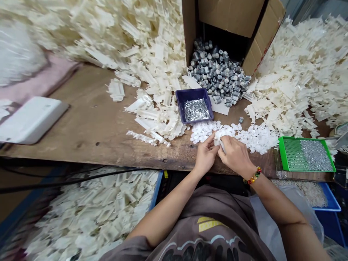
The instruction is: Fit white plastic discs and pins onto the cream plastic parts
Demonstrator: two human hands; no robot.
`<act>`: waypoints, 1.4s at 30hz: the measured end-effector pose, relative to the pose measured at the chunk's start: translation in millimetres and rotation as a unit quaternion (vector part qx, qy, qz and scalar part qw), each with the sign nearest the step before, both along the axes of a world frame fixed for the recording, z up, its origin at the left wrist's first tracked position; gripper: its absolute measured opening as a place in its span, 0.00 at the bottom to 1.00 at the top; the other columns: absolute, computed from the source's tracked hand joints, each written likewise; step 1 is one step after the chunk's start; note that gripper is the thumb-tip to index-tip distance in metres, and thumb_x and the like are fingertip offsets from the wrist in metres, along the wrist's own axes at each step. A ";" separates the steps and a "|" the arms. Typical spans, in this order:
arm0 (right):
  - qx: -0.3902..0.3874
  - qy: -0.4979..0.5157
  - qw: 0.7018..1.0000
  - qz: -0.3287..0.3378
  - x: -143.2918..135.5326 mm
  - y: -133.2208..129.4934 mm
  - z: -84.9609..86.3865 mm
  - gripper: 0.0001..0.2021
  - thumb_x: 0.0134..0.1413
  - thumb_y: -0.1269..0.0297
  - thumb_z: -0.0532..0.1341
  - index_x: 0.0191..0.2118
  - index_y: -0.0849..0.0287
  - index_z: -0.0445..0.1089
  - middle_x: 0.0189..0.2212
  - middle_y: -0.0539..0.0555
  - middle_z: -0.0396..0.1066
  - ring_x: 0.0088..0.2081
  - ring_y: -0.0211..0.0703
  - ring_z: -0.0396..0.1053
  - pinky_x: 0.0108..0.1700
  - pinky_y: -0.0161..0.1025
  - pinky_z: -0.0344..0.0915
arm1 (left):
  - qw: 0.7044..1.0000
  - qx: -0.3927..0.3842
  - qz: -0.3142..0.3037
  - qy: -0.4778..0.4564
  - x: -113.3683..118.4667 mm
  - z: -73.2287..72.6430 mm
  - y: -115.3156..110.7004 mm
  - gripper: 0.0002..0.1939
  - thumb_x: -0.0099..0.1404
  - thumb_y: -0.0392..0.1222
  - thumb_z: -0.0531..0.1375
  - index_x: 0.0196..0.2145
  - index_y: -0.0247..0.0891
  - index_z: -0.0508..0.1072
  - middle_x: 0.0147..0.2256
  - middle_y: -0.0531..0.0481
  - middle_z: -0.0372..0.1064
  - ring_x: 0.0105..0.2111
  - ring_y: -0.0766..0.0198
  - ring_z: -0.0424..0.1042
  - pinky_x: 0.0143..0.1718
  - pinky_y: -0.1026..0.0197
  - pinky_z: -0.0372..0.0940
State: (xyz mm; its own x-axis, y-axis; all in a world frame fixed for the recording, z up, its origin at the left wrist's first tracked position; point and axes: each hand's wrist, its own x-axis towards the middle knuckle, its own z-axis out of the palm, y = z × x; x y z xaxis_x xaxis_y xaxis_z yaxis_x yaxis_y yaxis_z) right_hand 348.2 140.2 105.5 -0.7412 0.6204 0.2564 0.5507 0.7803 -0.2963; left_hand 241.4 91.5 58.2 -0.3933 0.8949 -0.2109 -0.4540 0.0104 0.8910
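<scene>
Close together over the front edge of the table, my left hand (204, 156) and my right hand (236, 155) both pinch a small white plastic part (219, 137). Fingers cover much of it, so its exact kind cannot be made out. Just beyond my fingertips lie many small white discs (257, 138), spread along the wood. A dark purple tray (179, 102) of thin silver metal pins (197, 109) stands behind the discs, to the left. Grey cylindrical pieces (217, 70) spill from an open cardboard box (231, 16) farther back.
Cream plastic parts are heaped at the back left (152, 47) and right (307, 72). A green tray (282, 154) with small metal pieces sits at the right edge. A white box-like device (32, 119) lies left on the wooden table (87, 112). Below is a bin of cream parts (103, 210).
</scene>
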 end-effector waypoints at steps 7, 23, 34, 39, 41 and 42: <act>-0.053 0.111 0.992 -0.016 -6.1 -4.6 -9.3 0.08 0.52 0.71 0.56 0.40 0.57 0.64 0.32 0.54 0.68 0.33 0.43 0.67 0.36 0.38 0.63 | 0.997 0.009 -0.016 0.079 -5.8 -1.2 -7.7 0.27 0.54 0.34 0.59 0.53 0.37 0.69 0.50 0.46 0.70 0.48 0.58 0.69 0.53 0.57 0.59; -0.325 0.111 0.939 -0.016 5.5 0.1 -11.4 0.11 0.60 0.55 0.52 0.32 0.57 0.60 0.26 0.47 0.62 0.29 0.37 0.61 0.32 0.35 0.57 | 0.985 0.000 -0.160 0.057 -28.5 11.4 -33.6 0.26 0.51 0.37 0.66 0.49 0.40 0.70 0.44 0.48 0.71 0.43 0.60 0.69 0.46 0.61 0.62; -0.341 0.166 0.924 -0.050 6.0 -11.5 -23.1 0.17 0.59 0.53 0.52 0.23 0.56 0.52 0.19 0.45 0.51 0.23 0.34 0.52 0.27 0.34 0.50 | 0.986 -0.037 -0.161 -0.011 -22.1 9.3 -38.7 0.24 0.49 0.38 0.68 0.46 0.38 0.74 0.35 0.50 0.74 0.32 0.62 0.70 0.36 0.62 0.64; -0.328 0.193 0.923 -0.061 2.2 -11.4 -23.6 0.16 0.59 0.54 0.52 0.24 0.56 0.53 0.20 0.45 0.52 0.24 0.35 0.52 0.28 0.35 0.50 | 0.985 -0.030 -0.163 0.052 -25.6 15.7 -38.7 0.27 0.50 0.37 0.66 0.50 0.39 0.71 0.41 0.49 0.73 0.38 0.60 0.70 0.43 0.60 0.63; -0.333 0.182 0.924 -0.047 0.1 -10.2 -21.9 0.15 0.59 0.54 0.52 0.24 0.57 0.54 0.21 0.45 0.53 0.24 0.34 0.52 0.28 0.35 0.50 | 0.982 -0.026 -0.170 0.073 -27.4 17.0 -40.3 0.30 0.49 0.35 0.66 0.52 0.40 0.69 0.43 0.48 0.72 0.41 0.59 0.69 0.45 0.60 0.62; -0.338 0.178 0.923 -0.040 -1.0 -9.8 -21.3 0.16 0.59 0.54 0.52 0.24 0.57 0.53 0.20 0.45 0.52 0.24 0.34 0.52 0.28 0.34 0.50 | 0.982 -0.028 -0.172 0.071 -27.5 17.2 -41.3 0.31 0.49 0.34 0.66 0.52 0.40 0.69 0.43 0.48 0.72 0.41 0.59 0.69 0.44 0.60 0.63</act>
